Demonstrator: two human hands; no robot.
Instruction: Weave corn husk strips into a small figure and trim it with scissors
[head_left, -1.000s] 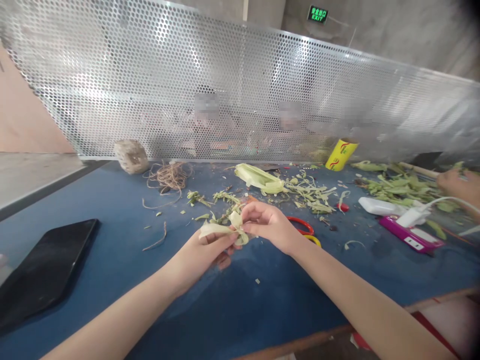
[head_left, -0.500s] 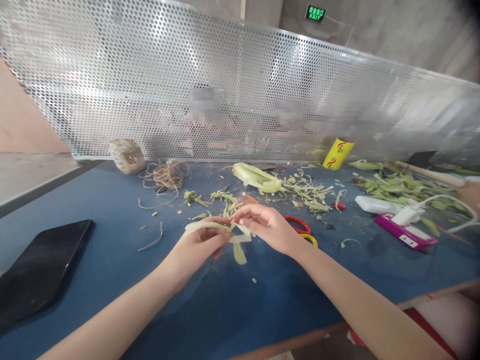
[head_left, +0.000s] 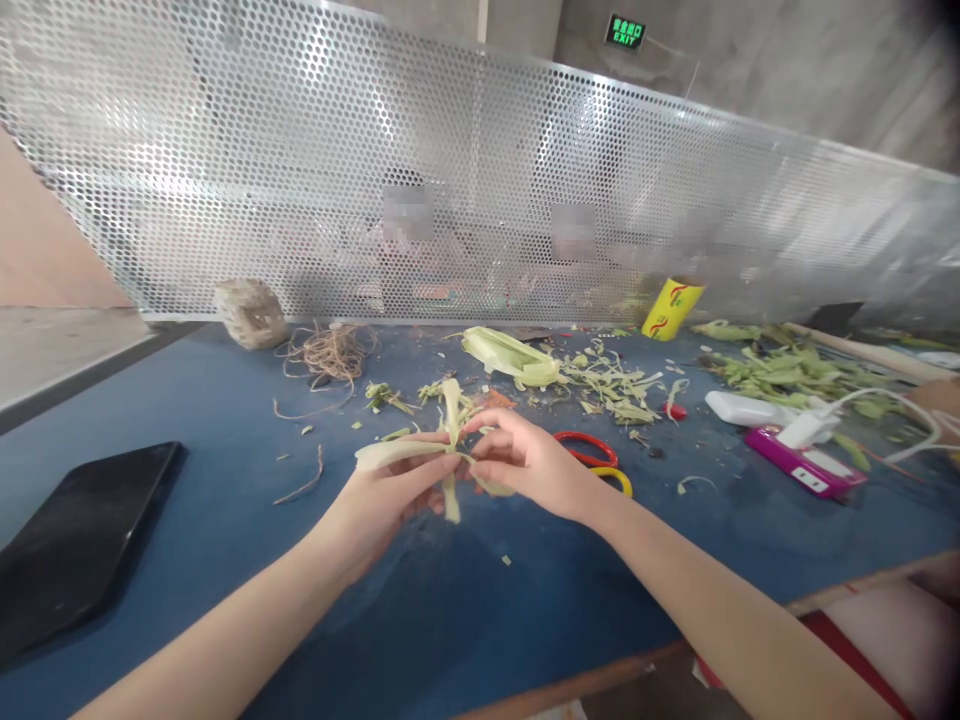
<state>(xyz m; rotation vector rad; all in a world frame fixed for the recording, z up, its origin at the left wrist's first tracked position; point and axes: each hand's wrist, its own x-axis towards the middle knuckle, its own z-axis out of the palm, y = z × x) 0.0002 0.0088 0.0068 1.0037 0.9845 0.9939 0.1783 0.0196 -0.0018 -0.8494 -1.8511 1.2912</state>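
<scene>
Pinches husk strips (head_left: 394,453) in the left grip (head_left: 397,487), thumb over fingers, and in the right grip (head_left: 536,463) just beside it, over the worktop (head_left: 487,620). Has 1 strip sticking out beyond the grip, 1 to its left and 1 on its near side. Has 2 loops (head_left: 613,470), 1 red and 1 yellow, just right of the right grip; scraps (head_left: 384,397) just beyond both; a larger husk (head_left: 514,357) farther beyond; twine (head_left: 331,354) beyond to the left; a black slab (head_left: 86,545) well left; a purple socket block (head_left: 795,466) well right.
</scene>
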